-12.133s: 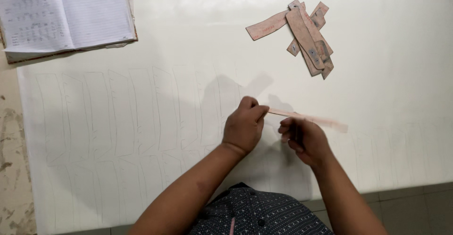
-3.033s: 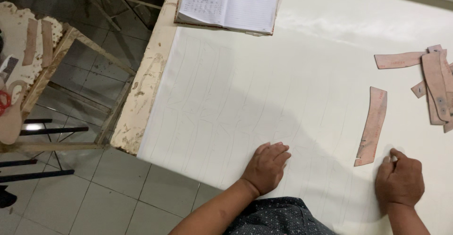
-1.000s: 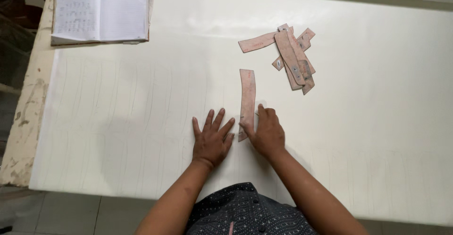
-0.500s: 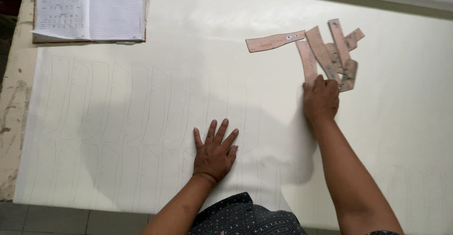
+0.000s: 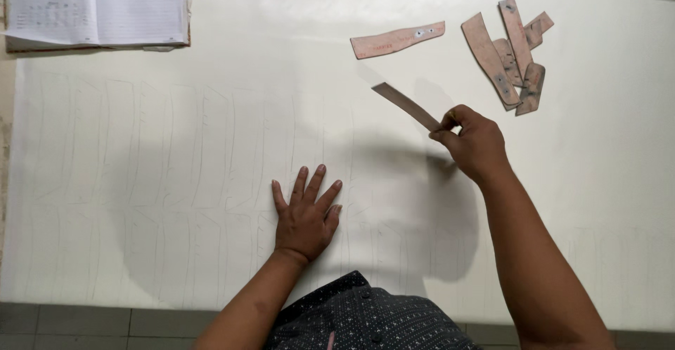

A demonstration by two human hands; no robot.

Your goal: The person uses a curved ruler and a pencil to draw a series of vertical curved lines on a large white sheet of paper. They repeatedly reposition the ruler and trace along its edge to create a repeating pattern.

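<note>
My left hand [image 5: 306, 213] lies flat on a large white sheet [image 5: 140, 181] with its fingers spread, holding nothing. Faint pencil outlines of strips cover the sheet. My right hand [image 5: 472, 141] is raised over the sheet and pinches one end of a long brown pattern strip [image 5: 406, 105], which points up and to the left. A single pinkish strip [image 5: 398, 39] lies beyond it on the table. A pile of several similar strips [image 5: 512, 56] lies just above and to the right of my right hand.
An open notebook [image 5: 98, 5] lies at the far left corner of the table. The table's near edge and a strip of grey tiled floor [image 5: 105, 329] run along the bottom. My dark patterned shirt [image 5: 365, 322] shows at the bottom centre.
My right hand has come back from the pile holding one strip, lifted off the table. My left hand has stayed flat on the sheet.
</note>
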